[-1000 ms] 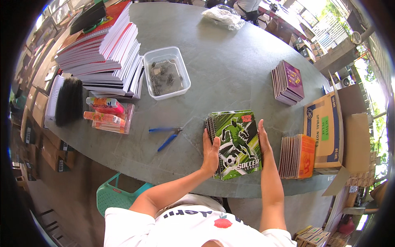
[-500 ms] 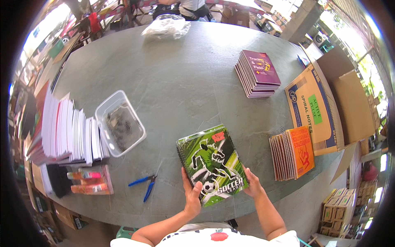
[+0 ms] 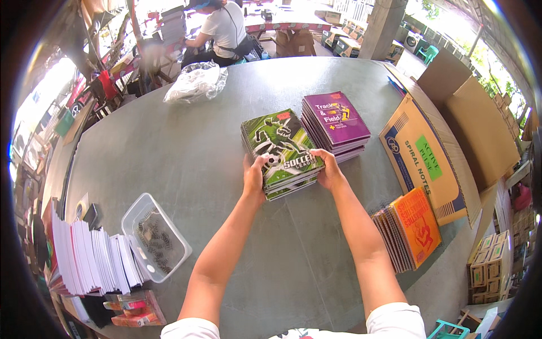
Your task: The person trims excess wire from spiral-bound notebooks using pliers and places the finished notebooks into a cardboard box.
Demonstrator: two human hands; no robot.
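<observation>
Both my arms reach forward over the grey-green table. Between my hands is a stack of spiral notebooks with green soccer covers (image 3: 278, 135). My left hand (image 3: 255, 176) grips its near left corner, thumb on the top cover. At the near right corner my right hand (image 3: 328, 169) clasps the edge, thumb on top. Whether the stack rests on the table or hangs just above it, I cannot tell. Right beside it stands a stack of purple spiral notebooks (image 3: 339, 118). Closer to me on the right, orange spiral notebooks (image 3: 419, 223) stand on edge in a row.
An open carton (image 3: 418, 150) lies along the right edge. On the left are a clear plastic bin (image 3: 174, 225) of black wire coils, a row of white-edged booklets (image 3: 96, 257) and a packet of markers (image 3: 135, 308). A plastic bag (image 3: 195, 82) lies at the back; a person (image 3: 223, 31) sits beyond.
My hands have carried the green notebook stack away from me, to beside the purple stack. The view has shifted; the blue-handled pliers no longer show, and the person beyond shows more fully.
</observation>
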